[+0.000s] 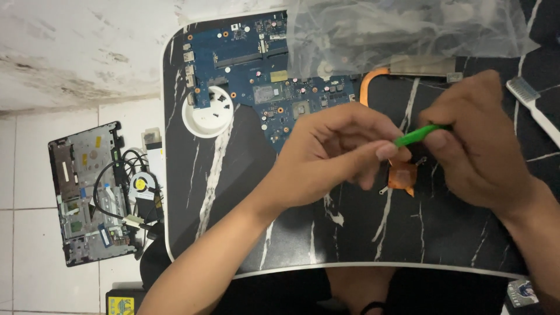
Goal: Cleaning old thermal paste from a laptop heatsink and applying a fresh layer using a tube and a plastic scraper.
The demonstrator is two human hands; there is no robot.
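A green plastic stick (417,135) sits pinched between both hands above a copper plate (402,175) lying on the black marbled table (245,192). The left hand (329,154) grips its near end with curled fingers; the right hand (478,143) closes round the other end. A blue circuit board (251,70) lies behind, a white cup (208,112) beside it.

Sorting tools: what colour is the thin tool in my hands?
Bright green tool, clearest in the head view.

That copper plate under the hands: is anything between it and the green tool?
Nothing visible. The green tool, gripped by both the left hand and right hand, hovers just above the copper plate.
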